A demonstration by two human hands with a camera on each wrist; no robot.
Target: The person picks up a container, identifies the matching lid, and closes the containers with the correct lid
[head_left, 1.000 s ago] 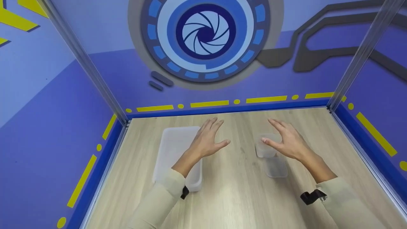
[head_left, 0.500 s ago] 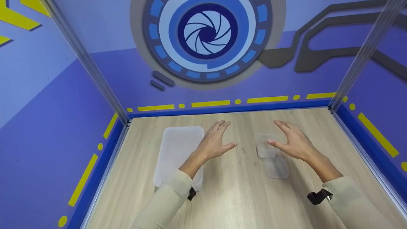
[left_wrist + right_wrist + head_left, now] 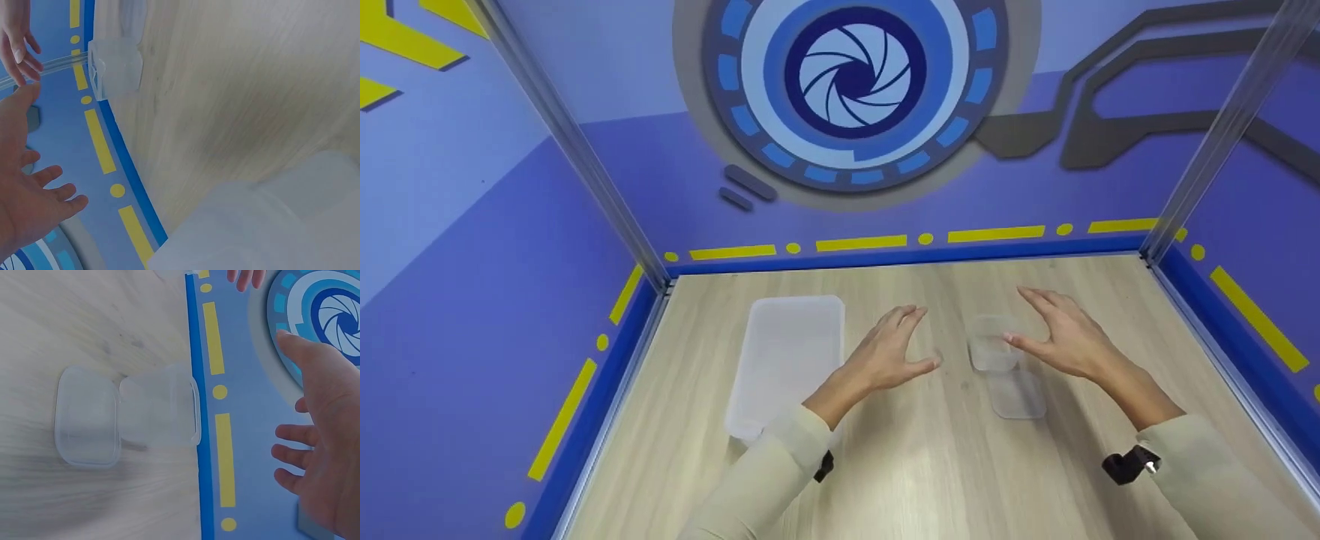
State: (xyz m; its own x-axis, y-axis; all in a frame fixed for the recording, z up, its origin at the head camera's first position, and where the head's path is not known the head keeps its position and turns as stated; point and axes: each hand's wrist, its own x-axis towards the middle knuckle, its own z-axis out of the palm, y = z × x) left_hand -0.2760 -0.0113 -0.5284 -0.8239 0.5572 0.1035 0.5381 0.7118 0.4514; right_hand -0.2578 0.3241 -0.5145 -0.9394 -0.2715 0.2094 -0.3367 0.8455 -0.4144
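My left hand (image 3: 889, 352) hovers over the table to the right of a large flat translucent plastic container (image 3: 789, 360), fingers spread and thumb apart. It holds nothing. My right hand (image 3: 1065, 337) is raised just right of a small translucent square container (image 3: 990, 345), its thumb overlapping that container's edge in the head view. Nothing is between its fingers either. A small square lid (image 3: 1018, 396) lies flat in front of the small container. In the right wrist view the lid (image 3: 87, 416) sits beside the deeper container (image 3: 160, 405), with the right hand (image 3: 332, 427) apart from both.
The light wood-grain table (image 3: 915, 465) is enclosed by printed blue-purple panels at the back (image 3: 645, 187) and both sides. Metal posts (image 3: 585, 165) stand at the two back corners. Black wrist cameras (image 3: 1129, 465) sit at both cuffs.
Both hands have drifted right in the head view, and the left has also come slightly lower. More of the large container shows now. The containers and lid stay put on the table.
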